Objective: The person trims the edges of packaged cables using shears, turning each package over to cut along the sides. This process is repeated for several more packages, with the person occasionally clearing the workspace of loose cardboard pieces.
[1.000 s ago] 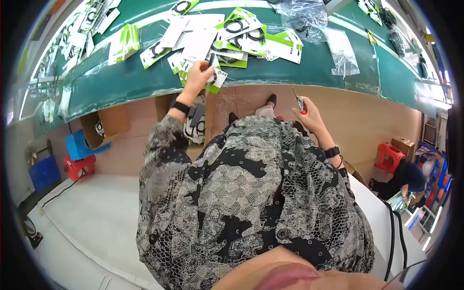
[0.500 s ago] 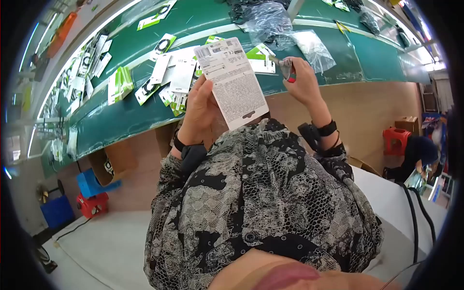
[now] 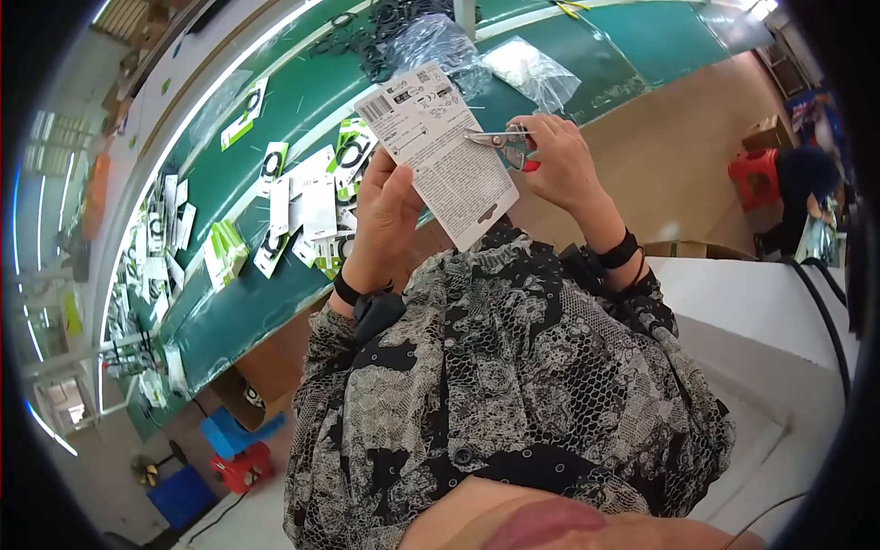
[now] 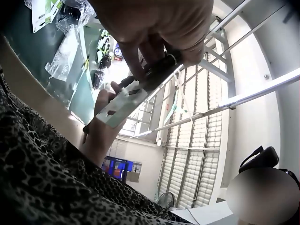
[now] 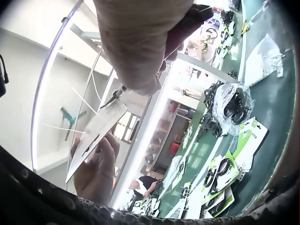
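Observation:
In the head view my left hand (image 3: 385, 206) grips a white packaging card (image 3: 440, 156) by its left side, thumb on top. The card's printed back faces up, with a hang hole at its lower end. My right hand (image 3: 564, 165) holds small wire cutters (image 3: 502, 141) with red on the handles, their tips over the middle of the card. In the right wrist view two thin white tie ends (image 5: 84, 100) stick out from the card (image 5: 96, 133), and the cutters' tip (image 5: 115, 95) is right beside its upper end. The card's front is mostly hidden.
A heap of carded cables (image 3: 316, 206) lies on the green table (image 3: 275, 312), with a green-edged stack (image 3: 225, 252) to its left. Clear plastic bags (image 3: 532, 73) and loose black cables (image 3: 367, 37) are farther back. Below stands a cardboard box (image 3: 270, 371). Another person (image 3: 802, 188) is at right.
My left hand has come from the heap to in front of the chest with the card. My right hand has raised the cutters and brought their tips over the card. The head view has turned.

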A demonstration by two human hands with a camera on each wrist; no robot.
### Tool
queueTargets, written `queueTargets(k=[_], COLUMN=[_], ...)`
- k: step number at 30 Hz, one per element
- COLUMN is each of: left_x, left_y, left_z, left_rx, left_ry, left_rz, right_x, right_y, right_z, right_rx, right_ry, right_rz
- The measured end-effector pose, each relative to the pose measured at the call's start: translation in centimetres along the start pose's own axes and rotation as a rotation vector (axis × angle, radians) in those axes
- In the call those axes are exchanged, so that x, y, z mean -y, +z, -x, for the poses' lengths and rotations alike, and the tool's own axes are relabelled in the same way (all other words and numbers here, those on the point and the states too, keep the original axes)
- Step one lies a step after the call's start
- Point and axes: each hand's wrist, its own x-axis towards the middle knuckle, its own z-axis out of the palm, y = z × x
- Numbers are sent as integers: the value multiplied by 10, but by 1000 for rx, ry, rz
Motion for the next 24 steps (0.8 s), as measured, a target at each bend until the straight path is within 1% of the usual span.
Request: queueTargets(k=[6,10,13,16,17,20,21,24], left_x=[14,30,41,52,55,60,60,61], left_y=[4,11,21,20,20,20,21,26], left_z=[-10,-8,-6,-4,-3,-1,-1,-2], left_rx=[21,24,47,68,75,130,152,180], left_ry=[-87,-75,-29,-52,-59,-61,-59,-61], left_rz=[24,-81,-256,-261,-266,-288,-297,-328], right_x=[-14,-17,-19,-21,-23,-21,-20,-19], right_y=[2,4,5,11,11,8,7,-2], right_z=[18,34,51,69,74,86,88,92], right_rx=[-70,-103,-125,-5,-11,-17,-21,-139], right_ry=[48,73,98,246,253,371,376,265], right_rz=[52,53,41,17,20,-53,-52,-81])
